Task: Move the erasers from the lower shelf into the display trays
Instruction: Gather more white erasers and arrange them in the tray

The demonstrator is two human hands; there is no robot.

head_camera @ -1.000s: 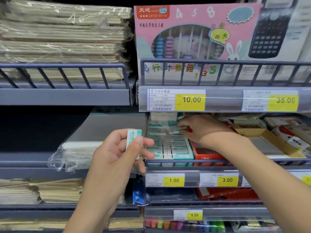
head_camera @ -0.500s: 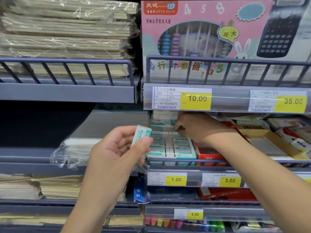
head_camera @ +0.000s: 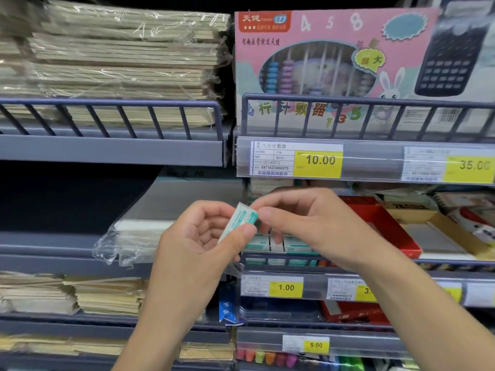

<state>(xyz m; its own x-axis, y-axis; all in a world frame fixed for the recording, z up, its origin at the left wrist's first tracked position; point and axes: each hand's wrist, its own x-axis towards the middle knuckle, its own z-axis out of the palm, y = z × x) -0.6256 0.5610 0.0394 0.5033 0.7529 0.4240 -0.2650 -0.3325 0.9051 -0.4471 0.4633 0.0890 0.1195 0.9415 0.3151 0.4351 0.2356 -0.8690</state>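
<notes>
Your right hand (head_camera: 308, 223) left the eraser tray (head_camera: 278, 247) and pinched the eraser (head_camera: 242, 219) your left hand (head_camera: 198, 236) still held in curled fingers.

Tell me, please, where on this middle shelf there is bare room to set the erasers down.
Bare grey shelf shows left of the eraser tray, behind the clear-wrapped white packs. The tray looks full where visible, though both hands hide much of it, pinching an eraser. Rightward is crowded: the red box, then tan boxes.
</notes>
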